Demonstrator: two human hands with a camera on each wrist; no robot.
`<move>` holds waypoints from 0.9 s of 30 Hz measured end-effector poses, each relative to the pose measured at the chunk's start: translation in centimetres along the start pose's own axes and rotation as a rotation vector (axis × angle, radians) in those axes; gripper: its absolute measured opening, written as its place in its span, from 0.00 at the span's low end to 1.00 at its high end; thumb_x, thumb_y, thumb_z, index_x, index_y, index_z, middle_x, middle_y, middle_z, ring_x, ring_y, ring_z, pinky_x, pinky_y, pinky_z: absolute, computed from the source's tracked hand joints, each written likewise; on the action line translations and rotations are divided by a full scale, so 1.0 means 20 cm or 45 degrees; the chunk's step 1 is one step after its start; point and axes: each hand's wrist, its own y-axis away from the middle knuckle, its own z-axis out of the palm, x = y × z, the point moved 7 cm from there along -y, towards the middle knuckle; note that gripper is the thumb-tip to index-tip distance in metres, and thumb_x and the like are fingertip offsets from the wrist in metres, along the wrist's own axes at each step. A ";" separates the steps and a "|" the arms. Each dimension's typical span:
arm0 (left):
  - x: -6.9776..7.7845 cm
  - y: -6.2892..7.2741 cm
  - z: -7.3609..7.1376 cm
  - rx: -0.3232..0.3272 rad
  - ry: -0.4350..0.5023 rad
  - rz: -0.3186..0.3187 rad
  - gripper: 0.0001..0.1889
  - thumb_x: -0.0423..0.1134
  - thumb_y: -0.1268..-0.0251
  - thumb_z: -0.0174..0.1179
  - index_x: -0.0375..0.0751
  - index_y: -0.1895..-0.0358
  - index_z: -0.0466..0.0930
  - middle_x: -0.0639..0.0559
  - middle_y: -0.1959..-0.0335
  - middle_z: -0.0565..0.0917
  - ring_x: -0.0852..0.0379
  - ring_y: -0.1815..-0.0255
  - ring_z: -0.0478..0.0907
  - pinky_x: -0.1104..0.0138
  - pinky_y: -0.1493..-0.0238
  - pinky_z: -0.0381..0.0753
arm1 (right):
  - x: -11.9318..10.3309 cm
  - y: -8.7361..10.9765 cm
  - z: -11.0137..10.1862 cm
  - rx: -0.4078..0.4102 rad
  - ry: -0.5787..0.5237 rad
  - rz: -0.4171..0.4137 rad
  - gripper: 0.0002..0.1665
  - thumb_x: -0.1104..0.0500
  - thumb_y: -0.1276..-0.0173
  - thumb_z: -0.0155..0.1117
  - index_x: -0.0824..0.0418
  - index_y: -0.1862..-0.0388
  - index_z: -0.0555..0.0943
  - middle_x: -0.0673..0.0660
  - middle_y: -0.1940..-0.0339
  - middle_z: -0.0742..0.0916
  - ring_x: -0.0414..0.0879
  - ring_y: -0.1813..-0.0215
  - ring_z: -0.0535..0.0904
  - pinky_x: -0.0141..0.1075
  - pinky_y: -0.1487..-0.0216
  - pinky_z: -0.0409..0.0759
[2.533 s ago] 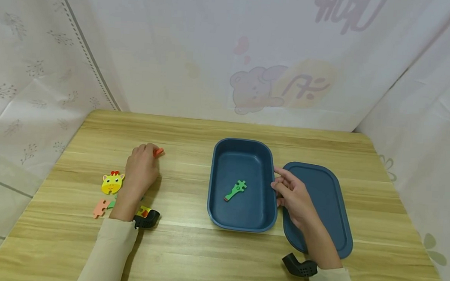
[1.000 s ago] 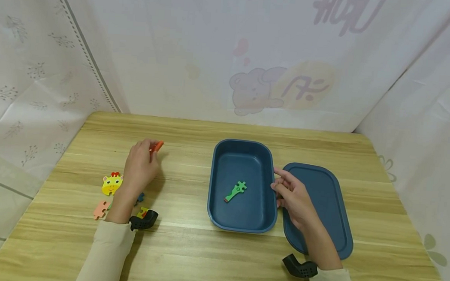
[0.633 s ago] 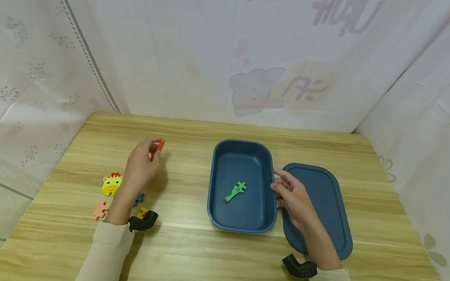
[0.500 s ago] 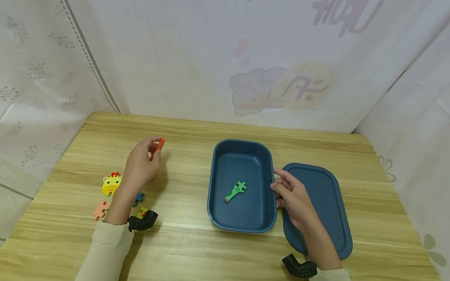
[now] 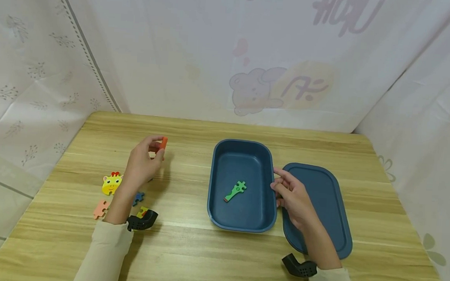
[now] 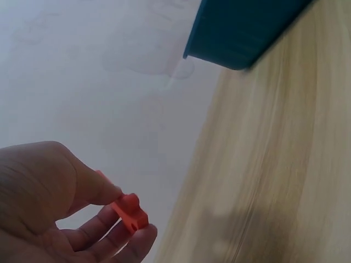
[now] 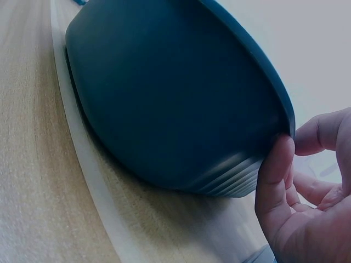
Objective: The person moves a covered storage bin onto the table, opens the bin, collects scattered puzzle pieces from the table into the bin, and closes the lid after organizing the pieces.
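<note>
In the head view my left hand (image 5: 140,165) is raised above the left part of the table and pinches an orange-red puzzle piece (image 5: 164,143). The left wrist view shows that puzzle piece (image 6: 130,211) between thumb and fingertips, its knobbed edge turned outward. My right hand (image 5: 292,196) grips the right rim of a deep blue box (image 5: 214,174). Seen from the right wrist, the thumb presses the box wall (image 7: 181,98) just under the rim, with the index finger at the rim's edge. Inside the box lies a green puzzle piece (image 5: 235,192) with a red end.
Left of my left forearm lie a yellow giraffe-head piece (image 5: 112,184) and a salmon puzzle piece (image 5: 100,209). A blue piece (image 5: 138,199) and a yellow piece (image 5: 142,212) lie near the left wrist, partly covered. The flat blue lid (image 5: 325,202) is right of the box, under my right forearm.
My left hand has lifted from the table with the orange-red piece, tilted it upright and shifted slightly right. The right hand and the box have stayed put.
</note>
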 end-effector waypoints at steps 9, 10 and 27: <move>0.03 0.00 0.01 -0.016 0.048 0.024 0.22 0.31 0.23 0.60 0.35 0.29 0.75 0.32 0.43 0.83 0.37 0.40 0.82 0.56 0.47 0.88 | 0.01 -0.01 0.00 0.002 -0.009 0.001 0.36 0.61 0.17 0.55 0.59 0.15 0.60 0.42 0.61 0.80 0.38 0.65 0.74 0.32 0.69 0.80; 0.04 0.00 0.01 -0.017 0.059 0.028 0.22 0.31 0.23 0.60 0.35 0.29 0.75 0.32 0.43 0.83 0.37 0.40 0.82 0.61 0.49 0.87 | 0.01 -0.01 0.00 0.002 -0.009 0.002 0.36 0.61 0.17 0.55 0.59 0.15 0.60 0.42 0.61 0.80 0.38 0.65 0.74 0.32 0.69 0.80; 0.06 0.02 0.08 -0.177 0.445 -0.066 0.24 0.32 0.21 0.59 0.37 0.26 0.72 0.34 0.39 0.79 0.42 0.37 0.80 0.74 0.52 0.89 | 0.00 0.00 0.00 -0.014 -0.011 -0.013 0.37 0.60 0.17 0.55 0.59 0.14 0.59 0.44 0.60 0.80 0.37 0.65 0.76 0.33 0.69 0.81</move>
